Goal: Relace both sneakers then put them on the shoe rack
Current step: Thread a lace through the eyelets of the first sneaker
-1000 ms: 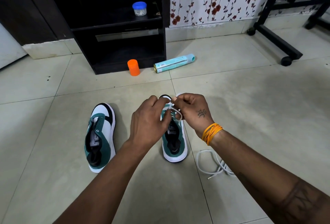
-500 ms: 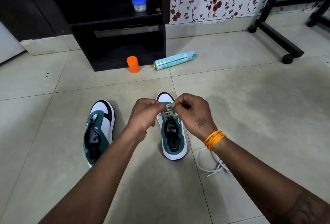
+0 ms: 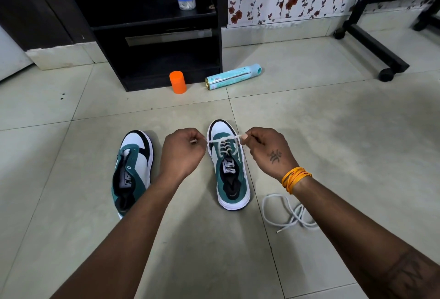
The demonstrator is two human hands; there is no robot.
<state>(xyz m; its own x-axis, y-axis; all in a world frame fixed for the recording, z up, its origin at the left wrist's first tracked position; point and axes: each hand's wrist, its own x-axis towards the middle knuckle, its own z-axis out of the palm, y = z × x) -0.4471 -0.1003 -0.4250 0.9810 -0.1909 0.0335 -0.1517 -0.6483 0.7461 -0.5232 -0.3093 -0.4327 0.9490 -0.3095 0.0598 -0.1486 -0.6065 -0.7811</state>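
Both hands have drawn apart over the right sneaker (image 3: 229, 167); left hand (image 3: 183, 151) and right hand (image 3: 269, 149) each pinch a lace (image 3: 222, 140) end, now taut. Tightening underway; left sneaker (image 3: 132, 170), beside it, remains unlaced.

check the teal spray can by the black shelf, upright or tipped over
Tipped over: the spray can lies on its side on the floor tiles, beside the upright orange container.

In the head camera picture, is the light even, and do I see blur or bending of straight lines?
Head view: soft, fairly even light; faint shadow beside the left sneaker; dull sheen on the floor tiles; the black shelf unit is very dark inside. Tile seams curve toward the edges, as wide-angle lenses do. The laced sneaker and both hands look sharp.
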